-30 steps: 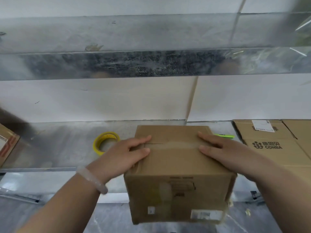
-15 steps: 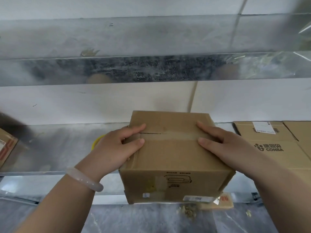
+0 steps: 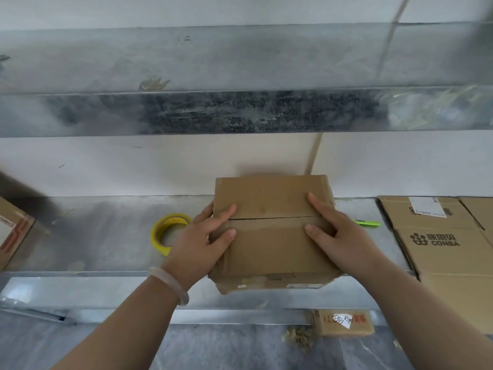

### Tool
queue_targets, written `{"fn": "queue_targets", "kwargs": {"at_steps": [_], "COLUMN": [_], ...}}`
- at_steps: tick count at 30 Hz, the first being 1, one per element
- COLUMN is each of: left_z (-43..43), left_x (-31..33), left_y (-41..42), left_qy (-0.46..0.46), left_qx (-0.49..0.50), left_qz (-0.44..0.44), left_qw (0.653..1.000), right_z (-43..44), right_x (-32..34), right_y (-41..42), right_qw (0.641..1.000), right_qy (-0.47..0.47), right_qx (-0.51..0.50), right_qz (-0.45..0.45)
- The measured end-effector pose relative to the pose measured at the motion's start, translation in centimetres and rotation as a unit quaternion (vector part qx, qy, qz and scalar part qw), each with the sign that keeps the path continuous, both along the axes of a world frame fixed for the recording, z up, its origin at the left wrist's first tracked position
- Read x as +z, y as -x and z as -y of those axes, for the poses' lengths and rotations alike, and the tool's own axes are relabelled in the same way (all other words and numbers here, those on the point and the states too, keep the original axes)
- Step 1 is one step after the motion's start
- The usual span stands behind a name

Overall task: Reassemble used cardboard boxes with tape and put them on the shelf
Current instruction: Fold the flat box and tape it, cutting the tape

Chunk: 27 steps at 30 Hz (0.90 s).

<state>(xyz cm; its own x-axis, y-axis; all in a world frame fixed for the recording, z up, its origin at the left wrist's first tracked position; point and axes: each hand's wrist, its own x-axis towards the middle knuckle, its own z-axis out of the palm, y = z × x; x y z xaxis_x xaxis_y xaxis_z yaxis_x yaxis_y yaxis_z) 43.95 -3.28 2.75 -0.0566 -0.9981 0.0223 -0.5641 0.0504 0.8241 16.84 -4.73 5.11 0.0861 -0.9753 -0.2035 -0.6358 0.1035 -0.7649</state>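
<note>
- Brown carton (image 3: pixel 13 231), far left on metal shelf (image 3: pixel 93 236).
- Yellow tape roll (image 3: pixel 170 233), lying flat on shelf.
- Left hand (image 3: pixel 205 244), clasping cardboard box (image 3: pixel 269 252) at its left edge, fingers over top.
- Cardboard box, at shelf's near edge, between both hands.
- Right hand (image 3: pixel 338 236), clasping box's right edge.
- Green pen (image 3: pixel 369 223); flattened cartons (image 3: pixel 440 241), far right.

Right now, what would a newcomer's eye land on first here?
The cardboard box at centre, flaps closed, gripped on either side by the left hand and right hand over the front edge of the metal shelf. A yellow tape roll lies on the shelf just left of it; flattened CONBA boxes sit at far right.
</note>
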Motion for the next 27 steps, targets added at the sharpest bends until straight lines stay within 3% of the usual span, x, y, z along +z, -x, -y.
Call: {"fn": "queue_targets", "kwargs": {"at_steps": [7,27], "left_z": [-0.9,0.4], "left_x": [2.7,1.7], "left_y": [-0.5,0.2], "left_qy": [-0.047,-0.024], "left_qx": [0.004,-0.004], "left_qz": [0.004,-0.003], "left_qw": [0.999,1.0], "right_z": [-0.7,0.5], "right_x": [2.3,1.2], "right_y": [1.0,0.6], "right_qw": [0.998,0.999], "right_qy": [-0.036,-0.011], "right_qx": [0.014,0.014], "right_qz": [-0.043,-0.047]}}
